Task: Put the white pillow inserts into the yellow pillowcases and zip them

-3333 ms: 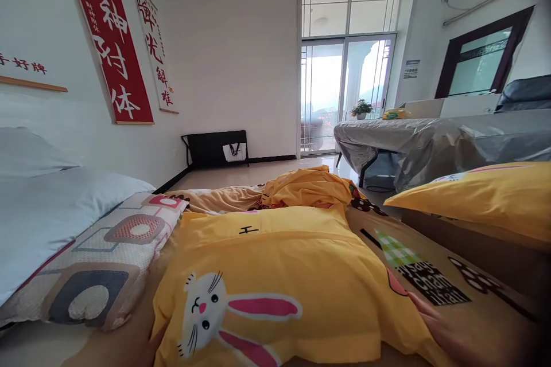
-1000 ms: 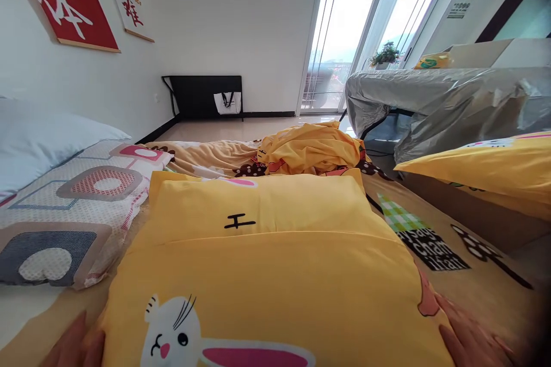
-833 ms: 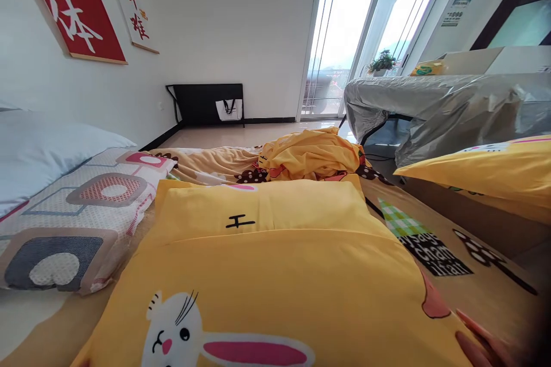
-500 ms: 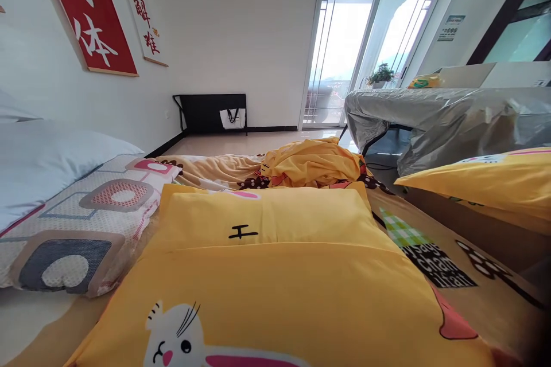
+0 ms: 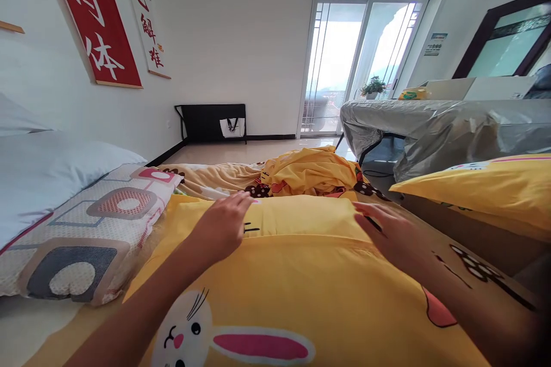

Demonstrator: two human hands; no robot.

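On wall, far left: red banner (image 5: 97, 23) with white characters, bottom one 体; white scroll (image 5: 144, 17) beside it. Patterned pillow (image 5: 86, 235) left, glass doors (image 5: 357, 63) behind. Yellow rabbit pillow (image 5: 301, 275) under me; left hand (image 5: 221, 226) and right hand (image 5: 390, 232) lie flat, fingers spread, on its far edge, gripping nothing.
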